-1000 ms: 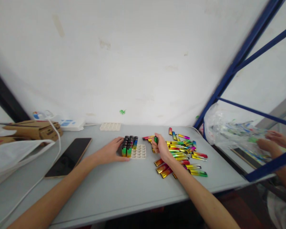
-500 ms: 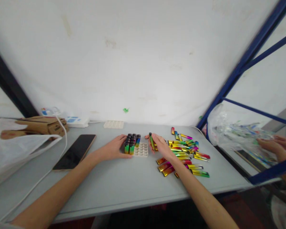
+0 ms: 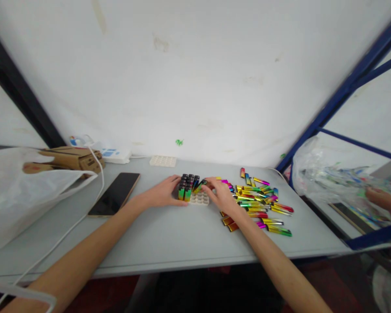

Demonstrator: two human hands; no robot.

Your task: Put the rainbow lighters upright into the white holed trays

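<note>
A white tray with round holes [image 3: 200, 199] lies on the table, its left part filled with upright black-topped lighters [image 3: 184, 188] in green, gold and blue. My left hand [image 3: 164, 192] is closed round the left side of this block, thumb along the front and fingers behind. Between the fingers of my right hand [image 3: 220, 194] is a lighter [image 3: 198, 187], tilted over the tray right beside the standing ones. Its lower end is close to the holes; whether it has entered one I cannot tell. Loose shiny lighters [image 3: 252, 202] are spread to the right of my right hand.
A second white tray [image 3: 163, 161] lies by the wall. On the left are a phone [image 3: 117, 191], a cardboard box [image 3: 74, 158], a plastic bag [image 3: 29, 195] and a white cable. Beyond the blue frame [image 3: 332, 104] at right, another person's hand [image 3: 379, 199] is at a clear bag.
My right hand has moved left, bringing the lighter from beside the tray to over it, now leaning. My left hand stays at the block. The whole view has shifted slightly.
</note>
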